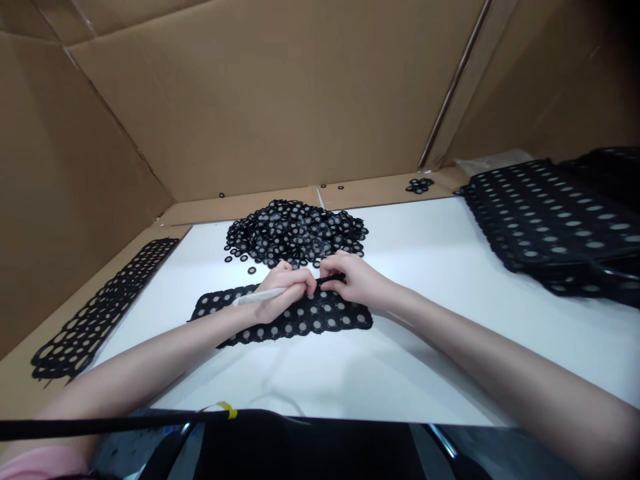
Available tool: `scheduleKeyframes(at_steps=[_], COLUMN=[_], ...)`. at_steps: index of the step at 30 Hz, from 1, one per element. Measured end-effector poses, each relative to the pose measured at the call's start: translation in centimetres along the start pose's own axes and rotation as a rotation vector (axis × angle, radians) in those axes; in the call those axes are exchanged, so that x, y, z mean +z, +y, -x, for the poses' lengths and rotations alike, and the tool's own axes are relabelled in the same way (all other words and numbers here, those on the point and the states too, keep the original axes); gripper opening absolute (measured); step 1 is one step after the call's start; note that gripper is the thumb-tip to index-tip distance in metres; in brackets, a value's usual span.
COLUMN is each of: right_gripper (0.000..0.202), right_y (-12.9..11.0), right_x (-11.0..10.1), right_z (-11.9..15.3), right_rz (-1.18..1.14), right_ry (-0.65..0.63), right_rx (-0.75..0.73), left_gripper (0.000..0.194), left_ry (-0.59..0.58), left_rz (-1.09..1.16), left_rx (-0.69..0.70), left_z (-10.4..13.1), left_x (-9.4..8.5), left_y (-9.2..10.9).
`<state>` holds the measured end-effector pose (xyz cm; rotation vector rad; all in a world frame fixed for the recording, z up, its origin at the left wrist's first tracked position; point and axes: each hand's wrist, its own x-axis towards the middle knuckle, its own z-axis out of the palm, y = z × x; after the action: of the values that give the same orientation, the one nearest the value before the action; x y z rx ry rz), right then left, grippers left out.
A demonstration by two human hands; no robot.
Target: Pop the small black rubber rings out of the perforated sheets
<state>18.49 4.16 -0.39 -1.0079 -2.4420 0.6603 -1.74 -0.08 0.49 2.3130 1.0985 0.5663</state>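
A black sheet of joined rings, with pale round spots showing through it, lies on the white board. My left hand rests over its middle with the fingers curled closed. A slim white pen-like tool is held in that hand, its back end pointing to the wrist; the tip is hidden. At the sheet's far edge, my right hand pinches a bit of black material; whether it is a loose ring or the edge cannot be made out. Just beyond both hands rises a heap of loose black rings.
Cardboard walls enclose the white board. On the left lies a long black ring sheet; on the right, a thick stack of such sheets. Several loose rings sit by the back wall. A black cable crosses the front.
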Motion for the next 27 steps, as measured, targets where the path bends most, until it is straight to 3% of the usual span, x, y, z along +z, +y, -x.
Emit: scheduleKeyframes(at_steps=[10, 15, 27], right_gripper=[0.021, 0.023, 0.021], right_y=[-0.19, -0.1, 0.1], right_x=[0.21, 0.36, 0.58], right_z=[-0.02, -0.12, -0.04], right_rz=[-0.002, -0.005, 0.006], right_ry=[-0.001, 0.015, 0.03], right_rx=[-0.018, -0.027, -0.016], left_gripper=[0.024, 0.019, 0.021], left_ry=[-0.083, -0.105, -0.108], left_rz=[-0.216, -0.318, -0.243], left_rx=[0.162, 0.164, 0.148], left_z=[-0.35, -0.65, -0.44], left_x=[-0.26, 0.17, 0.03], left_y=[0.2, 0.71, 0.34])
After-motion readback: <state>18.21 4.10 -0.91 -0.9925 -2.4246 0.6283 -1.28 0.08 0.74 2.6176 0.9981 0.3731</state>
